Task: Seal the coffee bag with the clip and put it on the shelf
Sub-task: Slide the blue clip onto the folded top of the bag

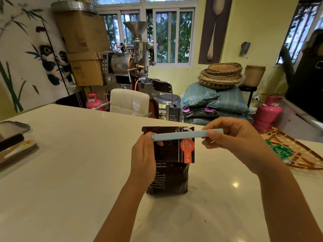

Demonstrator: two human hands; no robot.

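A dark brown coffee bag (170,173) with an orange label stands upright on the white table (70,163), its top folded down toward me. A long pale blue clip (180,135) lies horizontally across the folded top. My left hand (145,156) holds the bag's left edge, thumb near the clip's left end. My right hand (236,142) pinches the clip's right end between thumb and fingers. No shelf is identifiable in this view.
A lidded container and a dark flat item (14,142) sit at the table's left edge. A woven tray (297,152) with green pieces lies at the right. Beyond the table stand a white chair (129,102), a coffee roaster (129,62) and pink gas cylinders (267,112).
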